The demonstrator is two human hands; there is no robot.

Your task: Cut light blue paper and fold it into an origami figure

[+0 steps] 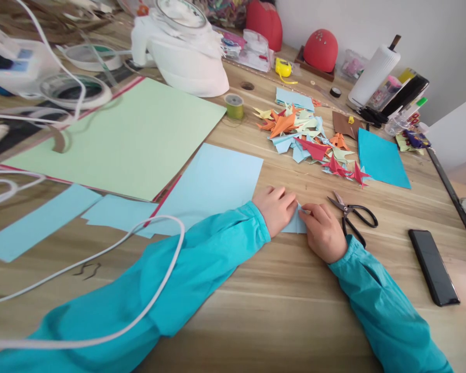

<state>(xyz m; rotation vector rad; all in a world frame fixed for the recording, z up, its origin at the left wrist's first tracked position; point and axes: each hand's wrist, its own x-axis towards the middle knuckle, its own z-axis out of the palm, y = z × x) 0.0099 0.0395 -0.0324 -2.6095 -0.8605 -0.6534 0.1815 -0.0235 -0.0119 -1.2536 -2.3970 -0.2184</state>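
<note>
A small piece of light-blue paper [295, 226] lies on the wooden table between my two hands, with a fold standing up along its middle. My left hand [275, 211] presses on the paper's left part, its fingers bent and close together. With thumb and forefinger, my right hand [324, 232] pinches the raised fold. Both hands cover much of the piece. Just right of my right hand lie black-handled scissors [349, 211], blades parted. Beyond my left hand is a larger light-blue sheet [217, 178].
Folded paper cranes [306, 132] in several colours are heaped farther back, beside a bright blue paper stack [383, 158]. A phone [433, 267] rests at the right. A pale green sheet [128, 140] and blue strips [41, 220] lie left. A white cable [178, 243] crosses above my left sleeve.
</note>
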